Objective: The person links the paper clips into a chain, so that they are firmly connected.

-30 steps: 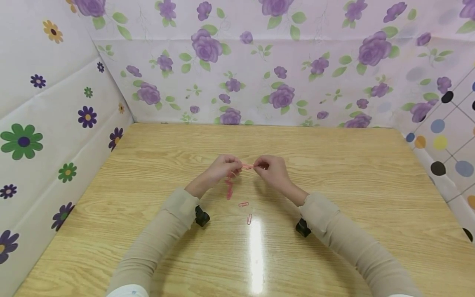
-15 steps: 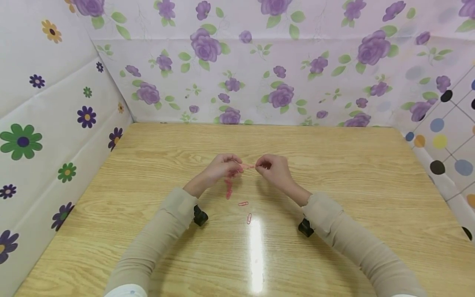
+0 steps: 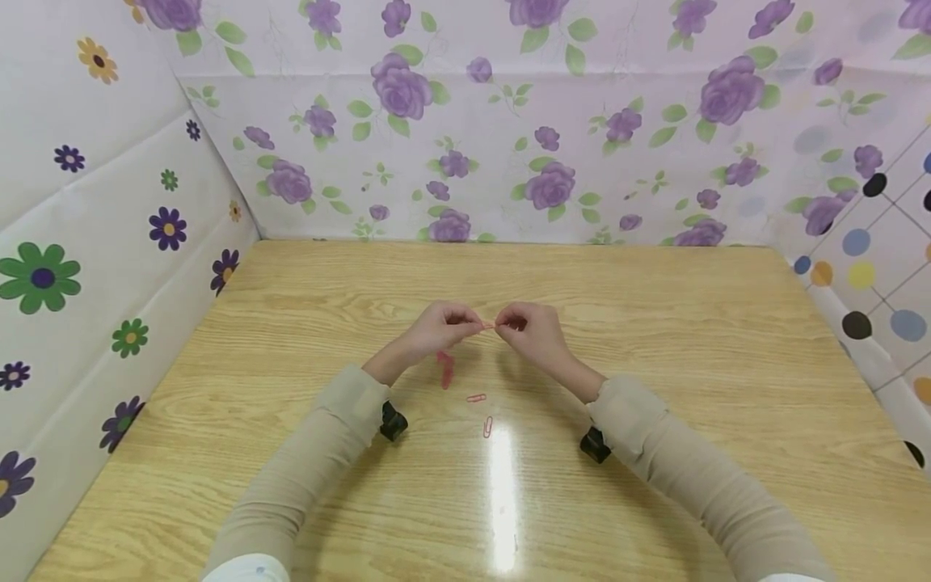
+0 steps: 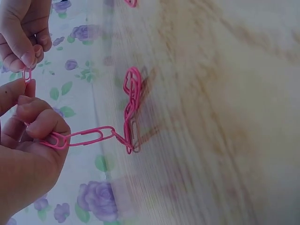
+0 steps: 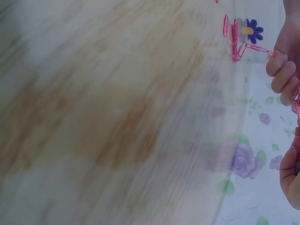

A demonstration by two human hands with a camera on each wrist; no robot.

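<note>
My left hand (image 3: 436, 330) pinches a pink paper clip (image 4: 30, 74) between thumb and fingertips. Opposite it, my right hand (image 3: 532, 330) pinches the other end of that clip, so only a short stretch shows between the two sets of fingertips. From the curled lower fingers of my left hand (image 4: 40, 136) trails a chain of linked pink paper clips (image 3: 446, 370). In the left wrist view the chain's far links (image 4: 132, 93) lie bunched on the table. The links inside the left palm are mostly hidden by the fingers.
Two loose pink paper clips lie on the wooden table (image 3: 655, 307) nearer the body: one sideways clip (image 3: 476, 398) and one lengthwise clip (image 3: 488, 427). Flowered cloth (image 3: 465, 121) lines the back, with patterned panels at both sides. Black wrist cameras hang below both sleeves.
The gap between my fingertips has narrowed, the left hand edging rightward. Pink links that showed beneath the left fingers are now tucked out of sight. The loose clips lie as before.
</note>
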